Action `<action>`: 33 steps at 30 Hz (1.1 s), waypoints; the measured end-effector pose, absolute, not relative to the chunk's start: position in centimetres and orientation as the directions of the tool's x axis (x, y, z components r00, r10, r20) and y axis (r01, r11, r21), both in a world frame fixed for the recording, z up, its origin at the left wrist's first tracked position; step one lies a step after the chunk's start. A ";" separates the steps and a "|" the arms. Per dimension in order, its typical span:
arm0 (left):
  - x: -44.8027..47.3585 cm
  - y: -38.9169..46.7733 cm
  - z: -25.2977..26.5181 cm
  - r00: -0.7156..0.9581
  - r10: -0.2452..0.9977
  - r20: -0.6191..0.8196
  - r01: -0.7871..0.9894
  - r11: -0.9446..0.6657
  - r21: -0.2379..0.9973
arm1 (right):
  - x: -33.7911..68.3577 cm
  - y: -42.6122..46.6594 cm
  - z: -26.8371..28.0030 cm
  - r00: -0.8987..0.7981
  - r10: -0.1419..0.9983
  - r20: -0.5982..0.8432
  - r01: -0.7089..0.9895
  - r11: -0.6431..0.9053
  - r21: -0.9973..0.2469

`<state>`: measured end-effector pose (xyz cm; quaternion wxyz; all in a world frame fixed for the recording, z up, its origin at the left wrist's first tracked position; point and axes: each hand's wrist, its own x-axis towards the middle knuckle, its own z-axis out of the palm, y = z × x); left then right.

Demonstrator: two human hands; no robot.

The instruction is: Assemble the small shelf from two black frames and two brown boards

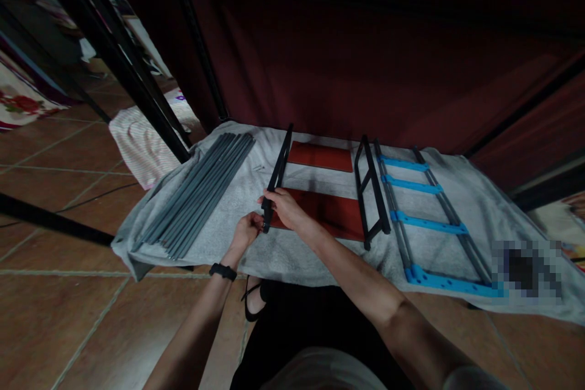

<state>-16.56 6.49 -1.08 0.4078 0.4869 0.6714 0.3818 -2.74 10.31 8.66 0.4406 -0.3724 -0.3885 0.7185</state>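
No readable writing, brand or label on any part in view; one patch at the towel's right end is pixelated.

Black frame [277, 173]: narrow ladder-like piece standing on edge on the grey towel [297, 250]. Long axis runs from the near end at the hands up and slightly right toward the dark red wall [365, 73]; far end points at the wall, near end points at the person.

Left hand [247, 230]: fingers curled together at the frame's near end, touching it from the left. Whether they fully clamp the bar cannot be told. Black watch [223, 271] on that wrist.

Right hand [286, 208]: fingers closed on the frame's near end from the right, thumb side toward the left hand. The two hands are just beside each other.

Red panels [329, 186]: two, flat on the towel, right of the frame; the nearer one lies partly under the right hand.

Second black frame [371, 192]: right of the panels, on edge, roughly parallel to the first.

Blue rack [423, 222]: grey rails with blue crosspieces, flat, at the right.

Grey rods [201, 192]: bundle lying left of the frame, well apart from it, tilted toward upper right.

Towel lies on a brown tile floor [68, 317].
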 end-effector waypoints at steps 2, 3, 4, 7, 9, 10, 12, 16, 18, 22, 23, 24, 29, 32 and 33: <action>-16.7 6.4 -1.3 -0.188 0.963 -0.192 0.325 0.246 0.913 | -2.8 10.3 8.7 -0.336 0.919 -0.208 -0.342 -0.325 -0.882; -16.8 6.5 -1.3 -0.192 0.961 -0.199 0.326 0.253 0.911 | -2.8 10.3 8.8 -0.338 0.916 -0.216 -0.342 -0.334 -0.879; -16.9 6.5 -1.4 -0.198 0.959 -0.203 0.332 0.260 0.907 | -2.8 10.3 8.8 -0.340 0.914 -0.223 -0.342 -0.340 -0.876; -16.9 6.9 -1.5 -0.227 0.955 -0.193 0.350 0.265 0.898 | -2.8 10.2 9.0 -0.337 0.914 -0.226 -0.335 -0.341 -0.878; -16.7 7.0 -1.5 -0.236 0.956 -0.177 0.344 0.252 0.905 | -2.8 10.2 9.2 -0.329 0.916 -0.228 -0.331 -0.338 -0.881; -16.5 7.1 -1.5 -0.234 0.957 -0.170 0.335 0.244 0.910 | -2.8 10.2 9.2 -0.330 0.915 -0.230 -0.330 -0.341 -0.880; -16.3 7.0 -1.5 -0.226 0.960 -0.164 0.314 0.231 0.921 | -2.8 10.2 9.3 -0.337 0.911 -0.239 -0.333 -0.353 -0.875; -16.0 6.6 -1.4 -0.219 0.960 -0.171 0.281 0.231 0.932 | -2.8 10.3 9.2 -0.323 0.915 -0.243 -0.339 -0.351 -0.873; -16.2 6.4 -1.2 -0.232 0.957 -0.173 0.285 0.237 0.929 | -2.8 10.3 9.2 -0.320 0.917 -0.240 -0.337 -0.347 -0.875; -16.6 6.3 -0.5 -0.258 0.951 -0.173 0.421 0.272 0.865 | -2.8 10.3 9.3 -0.334 0.905 -0.264 -0.321 -0.372 -0.871; -16.7 6.3 -0.4 -0.252 0.951 -0.178 0.446 0.277 0.851 | -2.8 10.2 9.4 -0.331 0.905 -0.269 -0.318 -0.375 -0.871; -16.7 6.4 -0.4 -0.241 0.953 -0.184 0.455 0.278 0.846 | -2.8 10.2 9.5 -0.327 0.905 -0.271 -0.317 -0.375 -0.871; -16.3 6.7 -1.2 -0.213 0.961 -0.175 0.401 0.249 0.882 | -2.8 10.1 9.7 -0.329 0.903 -0.275 -0.322 -0.382 -0.866; -16.3 6.5 -1.4 -0.199 0.966 -0.167 0.363 0.231 0.903 | -2.9 10.1 9.6 -0.325 0.905 -0.273 -0.313 -0.376 -0.872; -16.4 6.4 -1.3 -0.198 0.966 -0.165 0.357 0.228 0.906 | -2.9 10.2 9.6 -0.325 0.907 -0.267 -0.311 -0.369 -0.876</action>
